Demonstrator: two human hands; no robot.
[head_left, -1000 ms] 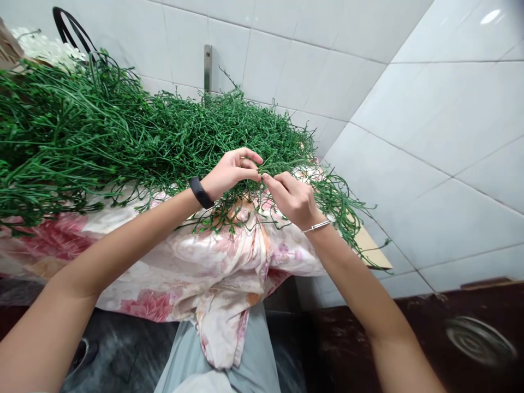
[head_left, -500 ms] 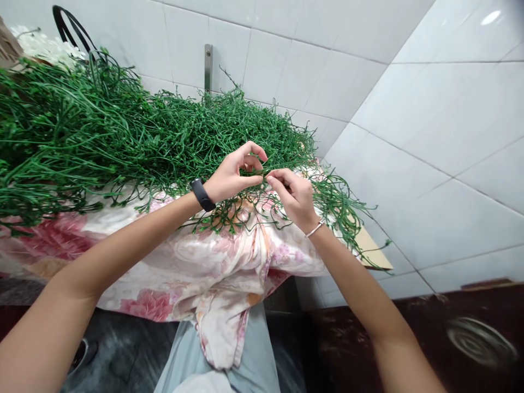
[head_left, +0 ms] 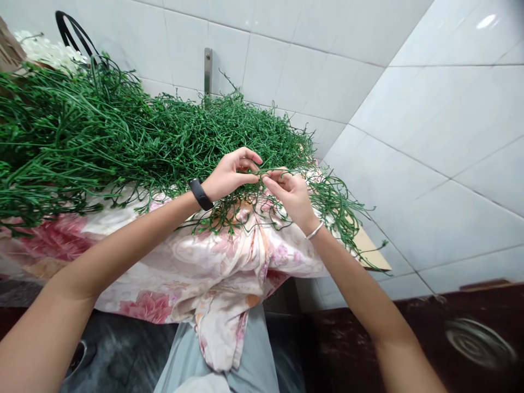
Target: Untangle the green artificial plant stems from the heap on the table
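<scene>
Both my hands meet in front of a heap of thin green artificial stems [head_left: 184,131]. My right hand [head_left: 291,195] is closed in a pinch on one slender green stem [head_left: 275,171], which runs across its fingertips. My left hand [head_left: 232,173], with a black band on the wrist, pinches at the left end of the same stem; its index finger is raised and curled above the thumb. Forked loose stems [head_left: 229,215] hang below the hands over a floral cloth [head_left: 164,251], and more stems [head_left: 339,207] spread beside my right wrist.
White flowers [head_left: 51,53] and a black loop [head_left: 73,33] are at the back left. A metal strip [head_left: 208,71] is fixed to the tiled wall [head_left: 327,33]. A tan board corner [head_left: 370,251] juts out at the right. A round metal object [head_left: 478,341] lies lower right.
The right hand's fingers have opened out a little and the stem now shows across them. My left hand has shifted slightly left and down. The heap looks the same.
</scene>
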